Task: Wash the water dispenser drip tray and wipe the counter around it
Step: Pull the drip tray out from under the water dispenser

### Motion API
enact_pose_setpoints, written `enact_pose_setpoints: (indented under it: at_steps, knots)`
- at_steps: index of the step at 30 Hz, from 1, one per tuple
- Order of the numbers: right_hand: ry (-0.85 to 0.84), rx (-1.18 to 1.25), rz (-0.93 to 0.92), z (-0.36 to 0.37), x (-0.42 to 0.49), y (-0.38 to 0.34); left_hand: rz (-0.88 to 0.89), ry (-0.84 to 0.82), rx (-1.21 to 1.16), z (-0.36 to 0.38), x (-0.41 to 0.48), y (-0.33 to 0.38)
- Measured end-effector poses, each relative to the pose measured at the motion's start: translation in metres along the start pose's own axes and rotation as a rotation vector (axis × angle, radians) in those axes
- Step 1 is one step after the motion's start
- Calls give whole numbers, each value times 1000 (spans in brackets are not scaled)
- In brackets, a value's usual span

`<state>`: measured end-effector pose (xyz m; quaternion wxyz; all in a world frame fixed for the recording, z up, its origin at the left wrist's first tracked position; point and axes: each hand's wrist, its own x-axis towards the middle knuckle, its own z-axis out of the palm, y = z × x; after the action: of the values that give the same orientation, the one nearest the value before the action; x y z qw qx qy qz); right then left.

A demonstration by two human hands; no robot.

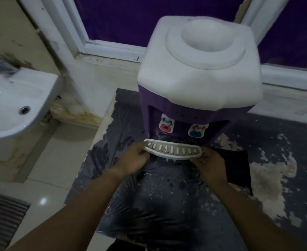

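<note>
Gripping the white slotted drip tray (172,150) by both ends, with the left hand (132,158) curled round the left end and the right hand (211,160) clamped on the right end, fingers tucked beneath. Held roughly level, slots upward, just in front of the base of the purple-and-white water dispenser (199,78) and directly below its two taps. Cannot tell whether still seated against the dispenser or touching the surface underneath. Standing on a dark counter (275,134), against a white window frame. Noted on that counter: flaking finish, pale bare patches to the right, white specks and streaks near the forearms. Lying flat just beside the right hand, partly under the wrist: a dark cloth (237,167). Observed at far left, apart from the counter: a white sink (9,105) with a metal faucet.
</note>
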<state>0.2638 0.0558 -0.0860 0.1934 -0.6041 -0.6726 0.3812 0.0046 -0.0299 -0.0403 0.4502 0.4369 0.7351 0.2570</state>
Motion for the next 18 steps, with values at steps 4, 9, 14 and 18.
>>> enact_pose_setpoints:
  at_steps: [4, 9, 14, 18]
  knots:
    - [11, 55, -81, -11, -12, -10, -31, 60, -153, -8, -23, -3]
    - [-9, 111, -180, -25, -26, -39, -21, 136, -255, -26, -51, -4]
    - [-53, 232, -253, -36, -38, -81, 65, 248, -307, -49, -74, 1]
    - [-45, 220, -319, -40, -45, -120, 128, 303, -375, -73, -91, 6]
